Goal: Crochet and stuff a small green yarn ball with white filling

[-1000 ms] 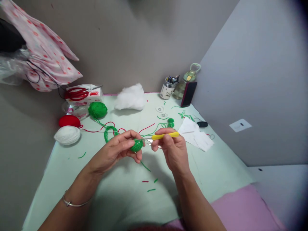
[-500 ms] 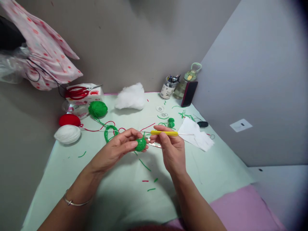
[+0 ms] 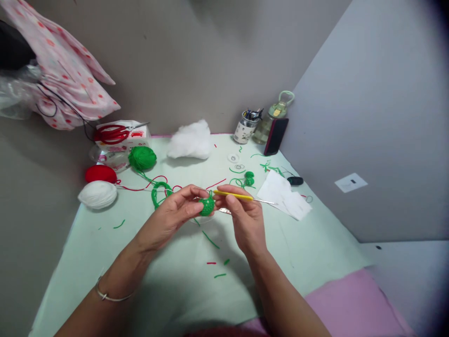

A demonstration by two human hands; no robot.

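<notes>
Above the middle of a pale green tabletop (image 3: pixel 301 262), the person's two hands are working close together. The left hand (image 3: pixel 177 208) is pinching a small, rounded green crocheted piece (image 3: pixel 206 207) between thumb and fingers, and a short loop of green yarn is standing up from its top. The right hand (image 3: pixel 244 213) is gripping a yellow-handled crochet hook (image 3: pixel 234 194) just beside the piece, with a thin metal end pointing out to the right; whether the other end is touching the stitches cannot be told. A shiny metal object (image 3: pixel 225 211) is lying partly hidden below the right fingers. Green and red yarn snippets (image 3: pixel 211 263) are lying nearer the person. Beyond the left hand, a green yarn coil (image 3: pixel 155 197) is resting near green (image 3: pixel 143 157), red (image 3: pixel 101 174) and white yarn balls (image 3: pixel 98 194). Farther back, fluffy white stuffing (image 3: pixel 190 140) is sitting by the wall. Past the right hand, two little green crocheted pieces (image 3: pixel 249 181) are lying near a white sheet (image 3: pixel 280 194), while a smartphone (image 3: pixel 277 136) is leaning against a water bottle (image 3: pixel 262 131) beside a pen holder (image 3: pixel 244 129).
</notes>
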